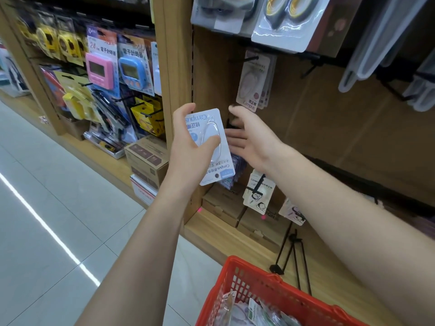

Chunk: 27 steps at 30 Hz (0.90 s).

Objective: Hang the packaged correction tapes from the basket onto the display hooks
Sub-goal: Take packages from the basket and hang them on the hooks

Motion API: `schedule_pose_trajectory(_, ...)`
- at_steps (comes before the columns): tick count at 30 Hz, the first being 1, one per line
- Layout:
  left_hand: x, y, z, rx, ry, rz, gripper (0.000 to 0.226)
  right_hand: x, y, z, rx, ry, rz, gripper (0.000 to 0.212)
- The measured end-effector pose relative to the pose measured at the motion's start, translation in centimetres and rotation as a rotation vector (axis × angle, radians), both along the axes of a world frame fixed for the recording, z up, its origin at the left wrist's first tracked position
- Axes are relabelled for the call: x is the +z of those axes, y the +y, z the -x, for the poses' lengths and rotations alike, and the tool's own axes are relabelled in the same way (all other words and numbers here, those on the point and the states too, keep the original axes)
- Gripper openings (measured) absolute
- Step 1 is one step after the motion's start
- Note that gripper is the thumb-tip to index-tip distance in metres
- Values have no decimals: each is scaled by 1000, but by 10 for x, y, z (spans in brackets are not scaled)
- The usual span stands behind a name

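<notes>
Upside-down, white-and-blue correction tape pack (209,147) — clear blister, left hand (188,147) pinch.

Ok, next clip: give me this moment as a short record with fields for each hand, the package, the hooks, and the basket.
left hand: left hand holds a blue-and-white correction tape package, upside down, hang hole at the bottom
right hand: right hand open, fingers extended toward the wooden back panel just behind the package
hooks: pink packages hang on a hook above; white packages hang on a hook below
basket: red basket at lower right, more packages inside
status: held package not yet hung
</notes>
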<state>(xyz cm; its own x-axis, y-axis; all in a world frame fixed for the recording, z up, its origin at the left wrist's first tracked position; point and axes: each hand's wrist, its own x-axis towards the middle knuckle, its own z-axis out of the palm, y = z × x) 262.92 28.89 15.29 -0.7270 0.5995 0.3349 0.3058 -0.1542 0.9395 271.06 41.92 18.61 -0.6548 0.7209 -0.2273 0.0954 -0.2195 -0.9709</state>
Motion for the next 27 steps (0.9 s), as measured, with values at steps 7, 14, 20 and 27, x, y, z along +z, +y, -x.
schedule_pose_trajectory(7, 2, 1, 2, -5, -140, -55, 61, 5, -24, -36, 264, 8, -104, 32)
schedule_pose_trajectory(14, 4, -5, 7, 112, -438, -123, 49, -3, -27, -47, 190, 20, -32, 36)
schedule_pose_trajectory(20, 1, -6, -2, -12, -537, 7, 56, -1, -30, -46, -136, 252, 40, 28)
schedule_pose_trajectory(27, -4, -1, -21, -132, -424, 7, 34, -8, -48, -49, -147, 310, 4, 48)
